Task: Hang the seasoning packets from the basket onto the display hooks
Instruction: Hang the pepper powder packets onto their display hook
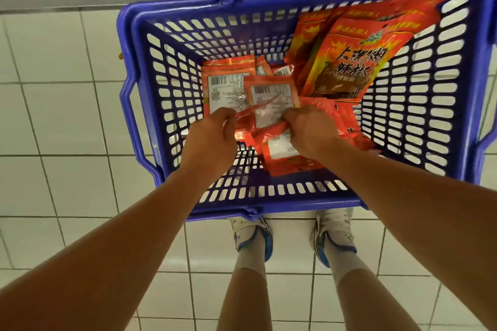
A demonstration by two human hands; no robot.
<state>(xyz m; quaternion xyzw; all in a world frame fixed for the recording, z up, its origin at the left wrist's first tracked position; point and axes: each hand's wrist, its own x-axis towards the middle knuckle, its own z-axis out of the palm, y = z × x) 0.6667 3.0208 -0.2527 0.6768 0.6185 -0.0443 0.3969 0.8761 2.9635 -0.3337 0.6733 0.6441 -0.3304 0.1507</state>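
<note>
Basket: blue slatted plastic basket (139,67) on white tiled floor (53,115)
Hands: left hand (208,140) and right hand (312,130) both pinched closed on red foil seasoning packets (266,113)

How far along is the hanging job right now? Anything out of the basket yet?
Nothing looks hung: no display hooks are in view. In hand: the left hand and right hand are both inside the blue basket, gripping red seasoning packets from the pile. Left: many packets remain, including the larger ones leaning against the far right corner, so nearly all the hanging is ahead.
</note>
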